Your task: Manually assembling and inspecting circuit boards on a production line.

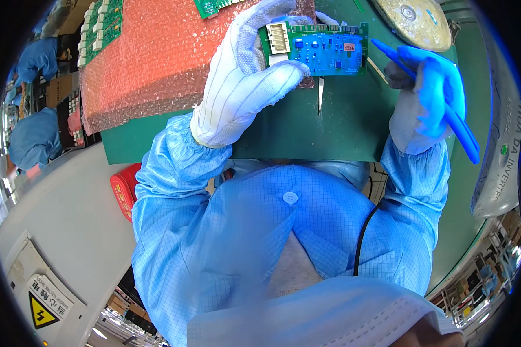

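Note:
My left hand (234, 87), in a white striped glove, grips a green circuit board (336, 55) by its left end, thumb below and fingers behind. The board is raised over the green table mat (260, 136), its component side showing, with a white connector (278, 38) at the left end and a small pink label. My gloved right hand (425, 95) is closed around a slim blue pen-shaped tool (463, 136). Its pointed tip is close to the board's right edge, apart from it. Blue light tints this hand. A thin metal blade-like strip (320, 95) shows below the board.
Pink bubble wrap (150, 63) covers the table's left part, with more circuit boards (101, 26) on it. A round, stained metallic disc (414, 20) lies at the far right. A silvery bag (498, 156) is along the right side. A red container (124, 191) stands left, below table level.

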